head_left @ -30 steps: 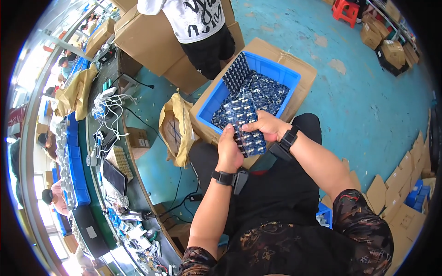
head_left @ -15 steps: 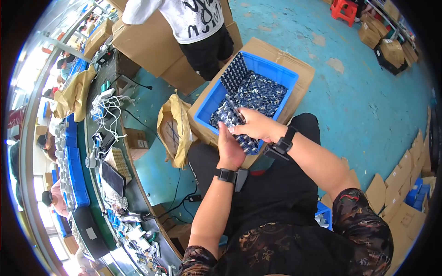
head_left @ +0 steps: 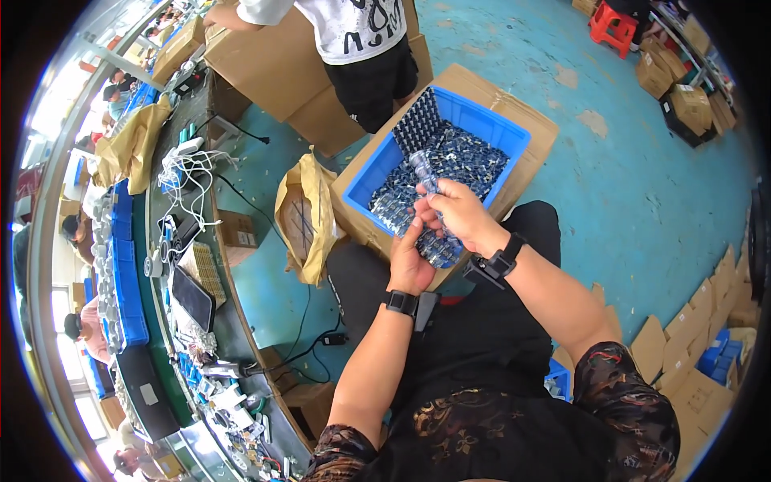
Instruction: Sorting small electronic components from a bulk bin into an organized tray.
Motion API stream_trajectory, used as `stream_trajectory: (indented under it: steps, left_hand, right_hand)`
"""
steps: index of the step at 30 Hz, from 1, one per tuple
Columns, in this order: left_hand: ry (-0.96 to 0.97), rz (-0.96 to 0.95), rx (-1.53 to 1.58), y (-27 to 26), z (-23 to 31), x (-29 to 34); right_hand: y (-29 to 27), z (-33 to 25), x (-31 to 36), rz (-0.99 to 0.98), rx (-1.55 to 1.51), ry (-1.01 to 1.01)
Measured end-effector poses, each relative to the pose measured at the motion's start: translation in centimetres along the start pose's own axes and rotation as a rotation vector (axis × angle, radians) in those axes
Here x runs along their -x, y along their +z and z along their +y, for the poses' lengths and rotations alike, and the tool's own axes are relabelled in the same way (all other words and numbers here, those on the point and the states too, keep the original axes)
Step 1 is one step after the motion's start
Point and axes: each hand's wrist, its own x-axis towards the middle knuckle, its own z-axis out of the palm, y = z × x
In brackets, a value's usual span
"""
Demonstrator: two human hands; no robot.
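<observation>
A blue plastic bin (head_left: 353,173) in front of me is heaped with small dark-blue circuit boards (head_left: 474,161). One panel of joined boards (head_left: 416,124) leans upright in its far left corner. Over the near side, my left hand (head_left: 411,261) is closed on the edge of a panel of circuit boards (head_left: 393,212), its thumb pointing up. Closed around a narrow strip of boards (head_left: 423,170), my right hand (head_left: 462,215) is just right of the left one. The strip is blurred and sticks up and away from me. My fingers partly cover both pieces.
The bin stands on a cardboard box (head_left: 530,153). Left of it is an open yellow-brown sack (head_left: 309,217). A cluttered workbench (head_left: 233,329) with white cables (head_left: 189,181) runs along the left. Ahead, a person in a white shirt (head_left: 361,28) stands by large cartons (head_left: 265,72).
The right hand has turned and shifted slightly right, and a narrow strip now stands apart from the panel. The left hand has moved slightly right; the whole view has shifted a little.
</observation>
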Motion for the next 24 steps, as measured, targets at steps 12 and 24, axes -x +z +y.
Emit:
stream_trajectory:
  steps: [12, 24]
  left_hand:
    - [0.076, 0.144, -0.306, 2.0, -2.4, 2.8]
    - [0.220, 0.291, -0.420, 1.6, -1.9, 3.9]
  right_hand:
    - [-1.1, 0.2, -1.7, 0.045, -0.487, 0.067]
    - [-2.5, 0.7, -3.0, 0.029, -0.405, -0.022]
